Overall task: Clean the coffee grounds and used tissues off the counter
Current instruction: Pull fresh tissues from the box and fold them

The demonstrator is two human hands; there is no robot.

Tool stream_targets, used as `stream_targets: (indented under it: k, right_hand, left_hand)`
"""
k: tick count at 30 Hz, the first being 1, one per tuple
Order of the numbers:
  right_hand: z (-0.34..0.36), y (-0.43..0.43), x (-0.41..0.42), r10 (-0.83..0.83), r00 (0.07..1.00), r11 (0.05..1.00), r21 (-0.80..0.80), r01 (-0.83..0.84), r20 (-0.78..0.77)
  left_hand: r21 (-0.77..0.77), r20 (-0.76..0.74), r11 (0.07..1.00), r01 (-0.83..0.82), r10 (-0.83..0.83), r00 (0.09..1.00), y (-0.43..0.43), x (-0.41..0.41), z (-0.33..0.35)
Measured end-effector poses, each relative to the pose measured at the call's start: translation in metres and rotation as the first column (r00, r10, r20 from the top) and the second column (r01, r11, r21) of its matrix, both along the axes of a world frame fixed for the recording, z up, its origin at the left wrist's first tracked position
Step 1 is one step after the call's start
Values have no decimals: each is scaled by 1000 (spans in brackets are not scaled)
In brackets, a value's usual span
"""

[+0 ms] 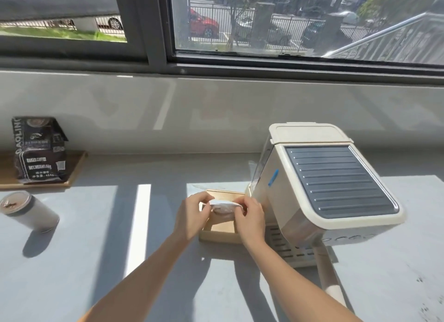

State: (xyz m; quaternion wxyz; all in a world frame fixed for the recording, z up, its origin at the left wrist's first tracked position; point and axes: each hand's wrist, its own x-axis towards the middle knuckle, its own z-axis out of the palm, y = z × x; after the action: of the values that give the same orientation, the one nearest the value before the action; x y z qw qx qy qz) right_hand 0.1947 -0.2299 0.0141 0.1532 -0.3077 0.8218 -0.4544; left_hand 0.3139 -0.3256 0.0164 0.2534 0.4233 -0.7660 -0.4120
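Note:
A pale wooden tissue box (219,235) stands on the grey counter (96,249), right against the left side of the coffee machine. Over the box's open top, my left hand (194,217) and my right hand (249,217) each pinch one end of a white tissue (223,207), which stretches between them. My fingers hide part of the tissue. Dark specks of coffee grounds (420,279) lie scattered over the counter at the far right, well away from both hands.
A cream coffee machine (331,182) stands at the right, its portafilter handle (329,273) pointing toward me. At the far left, a dark coffee bag (39,151) stands on a wooden tray (77,170), with a lidded tumbler (28,211) in front of it. A window sill runs behind.

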Motion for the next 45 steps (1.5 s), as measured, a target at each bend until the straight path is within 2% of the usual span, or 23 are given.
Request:
stream_targets:
  k: [2, 4, 8, 9, 11, 13, 15, 17, 20, 23, 26, 28, 30, 35, 38, 40, 43, 45]
  right_hand:
    - [12, -2, 2, -17, 999, 993, -115, 22, 51]
    - [37, -8, 5, -24, 996, 955, -292, 47, 81]
    - [104, -18, 4, 75, 995, 819, -574, -19, 73]
    - [115, -19, 3, 117, 989, 793, -608, -41, 86]
    - [124, -21, 0, 181, 971, 777, -627, -43, 157]
    - [115, -17, -2, 205, 952, 821, -570, -41, 228]
    - [93, -8, -4, 215, 945, 887, -454, -83, 246]
    - [68, 5, -4, 224, 944, 934, -329, -137, 243]
    - [30, 27, 1, 204, 932, 973, -168, -159, 300]
    - [6, 45, 7, 188, 931, 982, -72, -174, 314]
    - [3, 44, 4, 196, 966, 981, -33, -194, 169]
    - [4, 36, 0, 173, 984, 985, 6, -174, 40]
    - [5, 27, -6, 179, 983, 984, 2, -179, -27]
    - [3, 12, -13, 204, 979, 978, 37, -204, -10]
    - [0, 11, -13, 264, 964, 962, 67, -264, 1]
    - [-1, 8, -14, 323, 945, 937, 158, -312, -47]
    - [-4, 1, -15, 355, 932, 904, 280, -323, -72]
    - [-1, -2, -14, 292, 953, 926, 271, -261, -81]
  left_hand:
    - [72, -137, 997, -7, 17, 990, 3, -2, 14]
    - [60, -289, 998, -12, 29, 957, 3, -8, 40]
    - [89, -584, 995, 44, 16, 812, -2, -17, 107]
    - [123, -602, 990, 68, 20, 799, -5, -17, 119]
    - [210, -532, 973, 97, 30, 847, -12, -14, 132]
    - [317, -407, 937, 145, -4, 913, -18, -5, 127]
    - [408, -316, 879, 244, -115, 942, -18, 7, 108]
    - [435, -185, 847, 304, -246, 951, -12, 22, 86]
    - [409, 28, 859, 309, -350, 936, 3, 35, 52]
    - [256, 130, 935, 246, -286, 949, 12, 36, 23]
    - [119, 167, 979, 166, -185, 968, 11, 29, 13]
    - [38, 171, 989, 146, -150, 974, 7, 24, 9]
    - [-19, 150, 990, 138, -133, 980, 2, 18, 4]
    - [-130, 213, 955, 266, -235, 948, 1, 7, -5]
    - [-214, 259, 944, 249, -191, 947, -3, 2, -10]
    - [-235, 259, 950, 204, -141, 956, -5, 0, -8]
    - [-214, 163, 958, 192, -159, 974, -3, 0, -6]
    - [-151, 69, 961, 230, -222, 973, 0, 2, 2]
